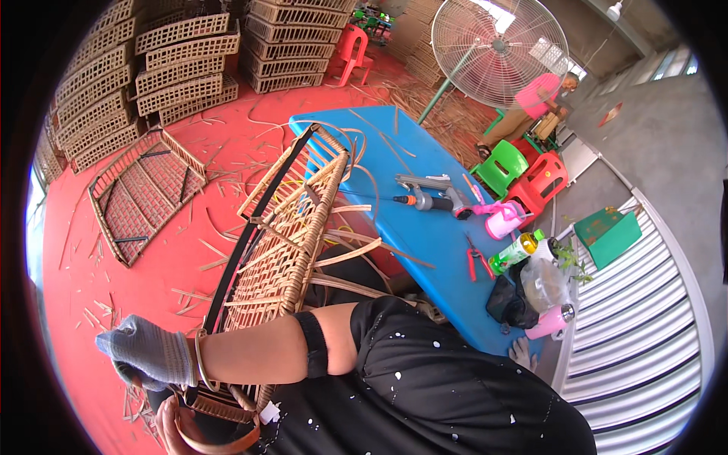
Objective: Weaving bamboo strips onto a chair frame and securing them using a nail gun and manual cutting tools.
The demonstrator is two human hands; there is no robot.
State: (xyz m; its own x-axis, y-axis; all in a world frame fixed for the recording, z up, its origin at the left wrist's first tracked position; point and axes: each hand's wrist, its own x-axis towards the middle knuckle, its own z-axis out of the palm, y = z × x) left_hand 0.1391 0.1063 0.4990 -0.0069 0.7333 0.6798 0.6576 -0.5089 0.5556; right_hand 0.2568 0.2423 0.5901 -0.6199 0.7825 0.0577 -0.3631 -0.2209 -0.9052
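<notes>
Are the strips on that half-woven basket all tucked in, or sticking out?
Some stick out: loose pale strips jut from the woven basket toward the blue table.

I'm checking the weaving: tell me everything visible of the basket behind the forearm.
The woven basket is tan and looks like cane: open lattice, a thick wrapped edge, and a black bar along one side. Loose flat strips stick out rightward. It stands tilted, its upper end overlapping the blue table in view. The forearm crosses in front of its lower part; whether the gloved hand or bare hand touches it is unclear.
</notes>
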